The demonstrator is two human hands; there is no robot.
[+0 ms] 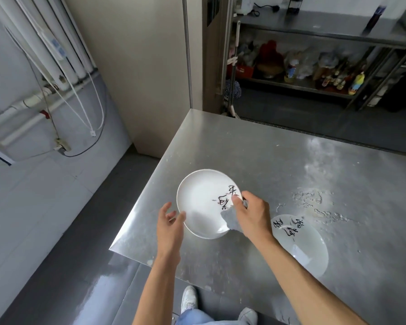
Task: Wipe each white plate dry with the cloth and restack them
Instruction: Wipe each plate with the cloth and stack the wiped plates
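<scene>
A white plate (201, 200) with black brush lettering is held tilted above the near left corner of the steel table (291, 165). My right hand (251, 213) pinches the plate's right rim together with a grey cloth (231, 218) that lies against the plate's face. My left hand (169, 221) hovers at the plate's lower left edge with fingers spread and relaxed, its fingertips at the rim. A second white plate (302, 245), also lettered, lies flat on the table to the right, under my right forearm.
Water drops and streaks (314, 200) mark the table behind the flat plate. The table's left edge drops to a grey floor. A metal shelf rack (314, 66) with bottles and bags stands beyond the table. My shoes (190, 299) show below.
</scene>
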